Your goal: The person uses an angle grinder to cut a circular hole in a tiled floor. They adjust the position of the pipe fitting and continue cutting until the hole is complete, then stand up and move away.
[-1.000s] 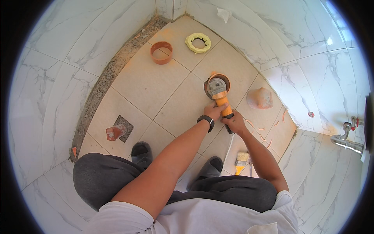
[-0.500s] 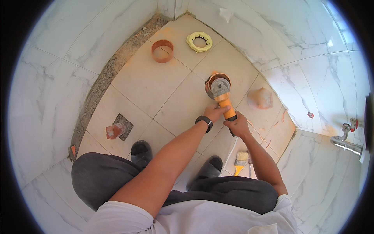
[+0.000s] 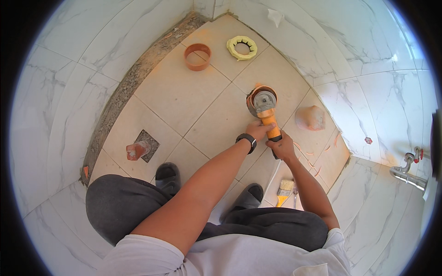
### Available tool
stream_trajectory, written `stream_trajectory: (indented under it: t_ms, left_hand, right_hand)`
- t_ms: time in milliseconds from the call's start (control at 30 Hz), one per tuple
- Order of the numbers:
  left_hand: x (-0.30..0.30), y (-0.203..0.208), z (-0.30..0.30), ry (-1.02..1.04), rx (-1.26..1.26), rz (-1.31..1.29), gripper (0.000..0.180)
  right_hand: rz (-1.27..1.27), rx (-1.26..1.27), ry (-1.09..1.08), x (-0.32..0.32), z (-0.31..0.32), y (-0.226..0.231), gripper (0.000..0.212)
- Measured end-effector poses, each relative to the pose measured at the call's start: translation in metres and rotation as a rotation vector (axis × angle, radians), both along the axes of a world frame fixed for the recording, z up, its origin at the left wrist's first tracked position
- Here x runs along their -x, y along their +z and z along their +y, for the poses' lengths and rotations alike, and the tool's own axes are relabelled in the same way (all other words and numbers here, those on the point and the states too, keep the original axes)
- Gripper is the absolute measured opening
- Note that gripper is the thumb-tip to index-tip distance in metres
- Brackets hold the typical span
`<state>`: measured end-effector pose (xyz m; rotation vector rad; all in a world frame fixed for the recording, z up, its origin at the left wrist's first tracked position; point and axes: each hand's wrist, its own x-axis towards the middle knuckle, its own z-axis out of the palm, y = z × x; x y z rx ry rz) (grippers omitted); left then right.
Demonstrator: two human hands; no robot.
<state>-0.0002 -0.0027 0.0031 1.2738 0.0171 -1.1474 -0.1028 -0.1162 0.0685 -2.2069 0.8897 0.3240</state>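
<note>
Left hand (image 3: 258,131) and right hand (image 3: 282,146) are clasping the grinder (image 3: 265,114), fingers (image 3: 269,127) wrapped, any slip risking chipped floor tile (image 3: 228,117).

You wear a pale, near-white shirt (image 3: 258,253) across the bottom of the frame. Its left sleeve (image 3: 146,252), at the lower left, is short and loose with a hem above the elbow; the right sleeve (image 3: 336,238) is short too. A pocket-like flap (image 3: 311,270) shows on the front. Your trousers (image 3: 119,202) are dark grey and loose. Your sandals (image 3: 171,186), low in the centre, are dark with a broad strap. A black watch (image 3: 247,141) circles your left arm (image 3: 216,177). Your left fingers (image 3: 269,127) and right fingers (image 3: 272,144) are bare.
</note>
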Motion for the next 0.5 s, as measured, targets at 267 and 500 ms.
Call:
stream_trajectory:
  t_ms: [267, 500]
  left_hand:
    - [0.000, -0.010, -0.005, 0.006, 0.017, 0.002, 0.060]
    - [-0.002, -0.006, -0.004, 0.023, -0.018, 0.003, 0.059]
  right_hand:
    - [-0.020, -0.019, 0.007, -0.003, 0.000, 0.000, 0.048]
    - [-0.007, -0.074, -0.018, -0.006, -0.002, -0.005, 0.049]
